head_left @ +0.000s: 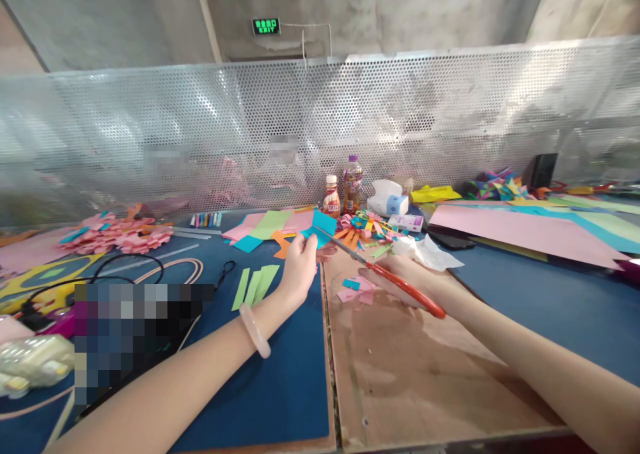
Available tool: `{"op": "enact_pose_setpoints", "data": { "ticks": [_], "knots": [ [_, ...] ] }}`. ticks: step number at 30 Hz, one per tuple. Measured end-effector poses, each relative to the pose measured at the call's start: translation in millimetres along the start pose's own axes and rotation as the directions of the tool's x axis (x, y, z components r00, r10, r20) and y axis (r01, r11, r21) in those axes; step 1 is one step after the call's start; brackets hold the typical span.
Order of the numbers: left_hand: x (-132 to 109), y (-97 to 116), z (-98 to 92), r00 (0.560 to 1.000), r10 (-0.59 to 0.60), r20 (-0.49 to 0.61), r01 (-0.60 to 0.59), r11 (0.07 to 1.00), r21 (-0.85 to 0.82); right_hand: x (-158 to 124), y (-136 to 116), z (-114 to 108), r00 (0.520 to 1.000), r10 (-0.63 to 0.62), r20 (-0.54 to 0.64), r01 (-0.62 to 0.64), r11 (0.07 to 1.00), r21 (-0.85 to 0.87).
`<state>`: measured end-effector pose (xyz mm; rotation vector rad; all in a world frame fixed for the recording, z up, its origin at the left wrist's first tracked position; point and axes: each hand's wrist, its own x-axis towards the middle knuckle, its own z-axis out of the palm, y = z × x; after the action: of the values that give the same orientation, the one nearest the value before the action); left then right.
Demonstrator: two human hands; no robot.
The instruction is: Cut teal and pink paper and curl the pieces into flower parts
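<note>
Bright blue paper piece [325, 223] is smack in the middle of the scene, pinched between the thumb and fingers of the left hand [301, 264]. Right hand [406, 271] is closed around metal scissors with long red handles [407, 290], blades pointing far and left at the paper; can't tell if they're actually biting into it.

As for readable stuff: the green lit sign [266, 27] on the grey concrete wall [380, 14] says EXIT, with Chinese characters above. Beyond the hands, the small white-capped bottle [331, 197] has lettering that looks like "SCAP", too tiny to swear to. Just right of it, the purple-capped plastic bottle [353, 186] has a label I can't make out. Same for the white-and-blue tissue pack [395, 205]. Pink paper scraps [360, 293] lie on the brown wooden board [380, 387], and pale green paper strips [256, 286] sit left on the blue tabletop [295, 374].
</note>
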<state>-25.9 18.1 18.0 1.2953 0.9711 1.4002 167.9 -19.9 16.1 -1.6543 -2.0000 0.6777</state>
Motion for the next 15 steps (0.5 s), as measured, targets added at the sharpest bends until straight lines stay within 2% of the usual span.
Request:
{"op": "enact_pose_setpoints", "data": {
  "ticks": [8, 15],
  "knots": [
    [-0.7, -0.2, -2.4, 0.979, -0.202, 0.015, 0.202, 0.978, -0.043, -4.5, -4.7, -1.8, 0.999, 0.000, 0.046, 0.004, 0.997, -0.082],
    [2.3, -9.0, -2.4, 0.982, -0.187, 0.005, 0.187, 0.981, -0.044, -6.0, -9.1, -3.5, 0.998, -0.007, 0.065, 0.012, 0.997, -0.077]
  ]
}}
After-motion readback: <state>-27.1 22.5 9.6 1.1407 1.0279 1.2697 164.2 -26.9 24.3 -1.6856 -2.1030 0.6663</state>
